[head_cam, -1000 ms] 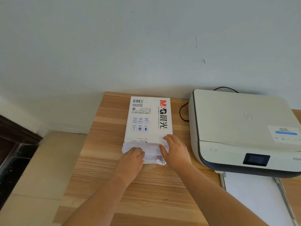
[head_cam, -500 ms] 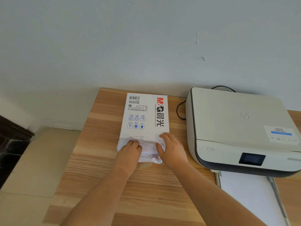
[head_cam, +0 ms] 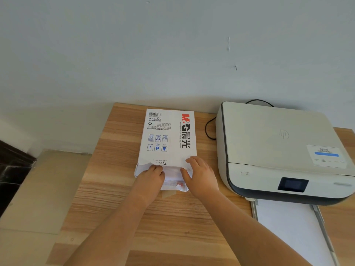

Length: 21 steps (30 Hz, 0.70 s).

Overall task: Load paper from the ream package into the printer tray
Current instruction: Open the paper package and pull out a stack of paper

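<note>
A white ream package (head_cam: 169,137) with red and black lettering lies flat on the wooden table (head_cam: 115,198), its torn near end facing me. My left hand (head_cam: 151,177) has its fingers curled into that open end. My right hand (head_cam: 199,175) grips the package's near right corner, thumb at the opening. To the right stands a white printer (head_cam: 278,146) with a dark screen. Its paper tray (head_cam: 288,227) sticks out toward me, with a white sheet surface showing in it.
A black cable (head_cam: 208,129) loops behind the printer next to the package. The table's left edge drops to a beige floor (head_cam: 38,189). A pale wall runs along the back of the table.
My left fingers have curled deeper into the package's open end. The right hand stays on the near right corner. The view has shifted slightly.
</note>
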Available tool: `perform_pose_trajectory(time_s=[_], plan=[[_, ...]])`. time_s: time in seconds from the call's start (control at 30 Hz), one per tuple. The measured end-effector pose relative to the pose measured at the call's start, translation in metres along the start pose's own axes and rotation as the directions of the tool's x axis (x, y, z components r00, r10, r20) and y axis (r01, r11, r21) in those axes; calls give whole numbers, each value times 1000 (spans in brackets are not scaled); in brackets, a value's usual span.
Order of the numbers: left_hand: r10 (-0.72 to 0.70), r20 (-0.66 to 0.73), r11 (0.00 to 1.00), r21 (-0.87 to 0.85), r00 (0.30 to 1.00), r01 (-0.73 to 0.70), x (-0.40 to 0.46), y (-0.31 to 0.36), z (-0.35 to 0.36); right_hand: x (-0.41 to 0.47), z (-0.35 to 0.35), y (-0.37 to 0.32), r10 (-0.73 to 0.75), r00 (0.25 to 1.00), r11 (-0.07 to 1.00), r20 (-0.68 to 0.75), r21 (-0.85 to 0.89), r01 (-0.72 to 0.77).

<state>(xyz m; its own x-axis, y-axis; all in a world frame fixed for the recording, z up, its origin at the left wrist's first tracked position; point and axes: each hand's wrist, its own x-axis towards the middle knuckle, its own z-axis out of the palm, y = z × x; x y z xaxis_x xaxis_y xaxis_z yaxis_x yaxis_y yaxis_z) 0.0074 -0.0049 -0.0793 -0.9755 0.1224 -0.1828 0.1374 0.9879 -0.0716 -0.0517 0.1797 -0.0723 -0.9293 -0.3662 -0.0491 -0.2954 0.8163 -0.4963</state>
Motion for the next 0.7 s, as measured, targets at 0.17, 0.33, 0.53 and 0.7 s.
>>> perform_pose_trajectory(time_s=[0.17,0.33,0.53,0.7], plan=[[34,-47,999,-3,998,-34,-3,4,3,-2,1,0,-16,1000,1000,-6,11,16],[46,-64,999,-5,997,-46,-5,6,5,-4,0,2,-22,1000,1000,-2,1,22],[41,-96,997,-55,995,-46,-13,10,3,-4,-4,3,-44,999,999,15,-24,44],[35,-96,998,-45,995,-40,-12,17,4,-11,-6,6,-100,991,988,84,-109,109]])
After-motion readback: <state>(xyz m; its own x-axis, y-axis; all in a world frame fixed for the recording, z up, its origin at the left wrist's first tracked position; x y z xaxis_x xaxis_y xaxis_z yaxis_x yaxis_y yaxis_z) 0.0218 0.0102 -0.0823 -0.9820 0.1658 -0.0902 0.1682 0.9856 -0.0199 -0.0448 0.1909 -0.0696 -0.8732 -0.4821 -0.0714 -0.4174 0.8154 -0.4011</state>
